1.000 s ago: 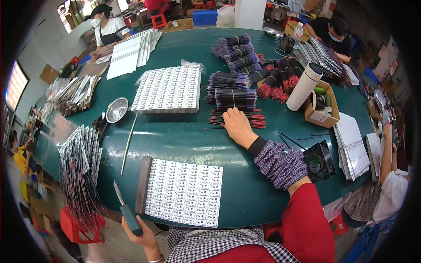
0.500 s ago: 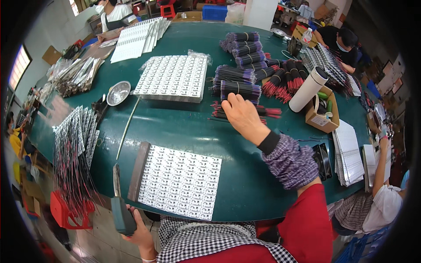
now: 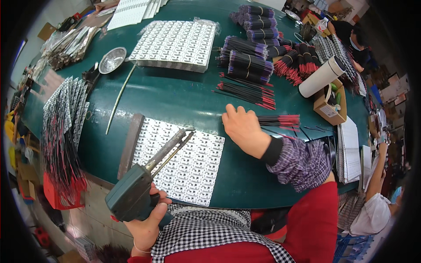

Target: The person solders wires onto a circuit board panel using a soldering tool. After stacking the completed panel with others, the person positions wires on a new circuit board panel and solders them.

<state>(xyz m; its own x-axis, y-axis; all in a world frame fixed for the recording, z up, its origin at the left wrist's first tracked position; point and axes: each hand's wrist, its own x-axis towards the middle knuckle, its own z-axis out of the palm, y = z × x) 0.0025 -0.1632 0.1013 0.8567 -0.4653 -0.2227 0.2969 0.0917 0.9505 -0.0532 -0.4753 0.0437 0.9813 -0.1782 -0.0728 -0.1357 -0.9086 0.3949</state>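
Note:
My left hand [image 3: 147, 221] grips a dark green pistol-shaped tool [image 3: 133, 195] whose long metal tip [image 3: 173, 147] reaches over a printed sheet of small labels [image 3: 184, 160] at the table's near edge. My right hand [image 3: 241, 127] is closed on a small bunch of thin dark sticks with red ends [image 3: 280, 120] and lies on the green table [image 3: 175, 98] just right of the sheet.
A loose fan of sticks [image 3: 247, 92], tied stick bundles [image 3: 250, 61], a second label stack [image 3: 175, 44], a metal bowl [image 3: 112, 60], a white cylinder [image 3: 321, 76] and a cardboard box [image 3: 329, 107] lie beyond. Filled packets [image 3: 61, 136] hang at left. Other people sit at right.
My right hand has drawn back from the stick pile toward me, holding a small bunch. My left hand has lifted the tool up so its tip lies over the label sheet.

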